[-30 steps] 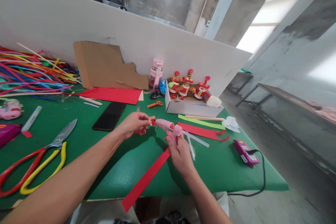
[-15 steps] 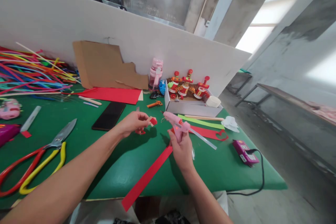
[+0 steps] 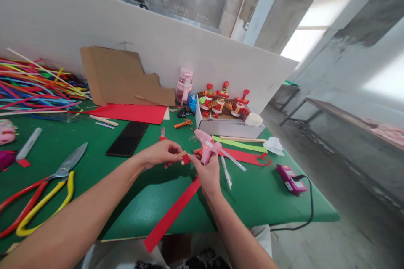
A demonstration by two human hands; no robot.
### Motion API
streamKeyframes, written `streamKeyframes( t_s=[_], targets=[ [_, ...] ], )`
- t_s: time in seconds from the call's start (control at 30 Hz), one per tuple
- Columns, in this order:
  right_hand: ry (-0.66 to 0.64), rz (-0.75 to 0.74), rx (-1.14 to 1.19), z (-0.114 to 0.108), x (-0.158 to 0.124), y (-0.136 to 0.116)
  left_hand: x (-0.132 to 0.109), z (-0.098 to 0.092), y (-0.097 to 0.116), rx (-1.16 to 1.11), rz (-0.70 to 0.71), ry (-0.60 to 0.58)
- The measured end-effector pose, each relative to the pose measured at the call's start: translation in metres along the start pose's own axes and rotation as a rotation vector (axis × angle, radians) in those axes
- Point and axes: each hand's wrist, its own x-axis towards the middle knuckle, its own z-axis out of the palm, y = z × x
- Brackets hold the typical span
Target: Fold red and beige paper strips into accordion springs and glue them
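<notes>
Right hand [image 3: 207, 173] has the pink glue gun [image 3: 206, 146] up off the tabletop [image 3: 259, 197], fingers wrapped tight round its grip. The gun's long axis runs from far left to near right: nozzle aimed left and away, clear glue stick [image 3: 233, 160] trailing out the back towards the right. Just below the nozzle, the left hand [image 3: 160, 154] pinches a small red piece [image 3: 185, 159] between closed fingers, right beside the other hand. A long red paper strip [image 3: 172, 214] lies under them, slanting off the near edge. The green tabletop is crowded with scissors [image 3: 47, 189], a black phone [image 3: 127, 138], cardboard [image 3: 120, 77] and a box of red figures [image 3: 227, 126]. A white partition [image 3: 94, 21] stands behind, with concrete walls beyond.
</notes>
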Motion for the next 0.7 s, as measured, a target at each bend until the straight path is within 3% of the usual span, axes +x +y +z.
streamKeyframes(
  t_s=[0.2,0.43,0.7],
  targets=[
    [-0.027,0.026,0.002,0.0012,-0.0022,0.004,-0.0005,0.0037,0.0034,-0.016,0.018,0.038],
    [0.027,0.01,-0.04,0.0036,-0.0003,0.0095,0.0039,0.0059,-0.0002,-0.099,0.029,0.127],
    [0.057,-0.014,-0.058,0.0038,0.0032,0.0089,0.0056,0.01,-0.0028,-0.148,0.019,0.142]
  ],
)
